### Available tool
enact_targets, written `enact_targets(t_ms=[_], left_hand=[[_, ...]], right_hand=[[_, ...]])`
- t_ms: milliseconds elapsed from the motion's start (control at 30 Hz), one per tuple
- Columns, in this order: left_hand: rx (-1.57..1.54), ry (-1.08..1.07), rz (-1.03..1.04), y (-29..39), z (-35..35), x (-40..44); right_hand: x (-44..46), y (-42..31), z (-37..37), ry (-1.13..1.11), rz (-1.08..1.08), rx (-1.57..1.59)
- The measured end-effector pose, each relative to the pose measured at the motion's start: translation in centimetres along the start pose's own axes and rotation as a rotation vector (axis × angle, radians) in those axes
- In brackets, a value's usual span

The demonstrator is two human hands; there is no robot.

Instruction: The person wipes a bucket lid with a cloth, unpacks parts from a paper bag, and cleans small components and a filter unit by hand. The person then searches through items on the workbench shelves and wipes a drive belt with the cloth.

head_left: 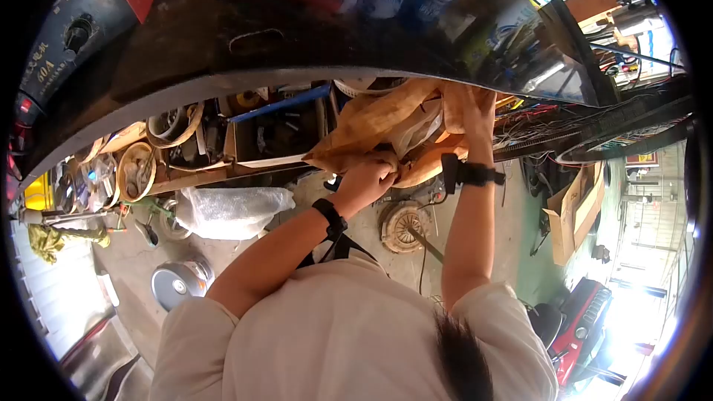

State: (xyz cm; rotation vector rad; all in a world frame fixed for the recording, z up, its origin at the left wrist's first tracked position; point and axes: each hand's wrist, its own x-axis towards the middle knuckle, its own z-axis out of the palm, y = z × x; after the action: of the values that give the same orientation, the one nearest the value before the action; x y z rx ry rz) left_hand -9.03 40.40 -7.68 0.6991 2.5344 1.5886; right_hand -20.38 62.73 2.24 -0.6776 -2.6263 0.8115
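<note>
A crumpled orange-brown bag (364,130), which looks like paper, lies on the lower shelf under the dark tabletop. Clear plastic film (418,128) shows in its opening. My left hand (368,180) is closed on the near edge of the bag, fingers curled. At the bag's right side, my right hand (475,108) reaches up against the brown material. Its fingertips are hidden by the bag and the tabletop edge, so their grip does not show. Both wrists wear black straps.
The dark tabletop (312,37) overhangs the shelf. Left of the bag stand an open box (278,134) of parts and round baskets (137,171). Below are a bubble-wrapped bundle (234,212) and a round metal disc (405,226). Cables (531,130) lie to the right, above a cardboard box (575,215).
</note>
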Motion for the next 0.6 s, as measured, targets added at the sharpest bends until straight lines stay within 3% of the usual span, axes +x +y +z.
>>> enact_targets(t_ms=[67,167,200,233,300,333,467,533,600], left_hand=[[0.020,-0.008,0.015,0.2,0.2,-0.4],[0.064,-0.016,0.105,0.7,0.5,-1.5],[0.069,-0.042,0.093,1.2,0.5,-1.6],[0.075,-0.067,0.084,1.3,0.6,-1.6],[0.082,-0.060,0.082,1.3,1.0,-1.8],[0.077,-0.037,0.092,1.0,1.3,-1.9],[0.103,-0.167,0.173,-0.1,1.8,-2.9],[0.095,-0.190,0.160,-0.2,1.4,-3.6],[0.101,-0.208,0.156,0.1,0.8,-3.7]], right_hand=[[-3.2,-1.7,-0.1,0.061,-0.012,-0.248],[-5.7,-3.5,-0.4,0.564,-0.604,-0.344],[-6.3,-4.8,-0.5,0.504,-0.726,-0.207],[-6.9,-4.5,0.1,0.204,-0.796,-0.275],[-8.8,-6.2,2.2,-0.269,-1.088,-0.004],[-9.5,-7.4,3.5,-0.404,-1.268,0.037],[-8.8,-3.9,10.3,-0.644,-1.330,-0.323],[-7.2,-2.9,11.5,-0.721,-1.187,-0.305],[-5.2,-5.0,8.0,-0.828,-0.838,-0.255]])
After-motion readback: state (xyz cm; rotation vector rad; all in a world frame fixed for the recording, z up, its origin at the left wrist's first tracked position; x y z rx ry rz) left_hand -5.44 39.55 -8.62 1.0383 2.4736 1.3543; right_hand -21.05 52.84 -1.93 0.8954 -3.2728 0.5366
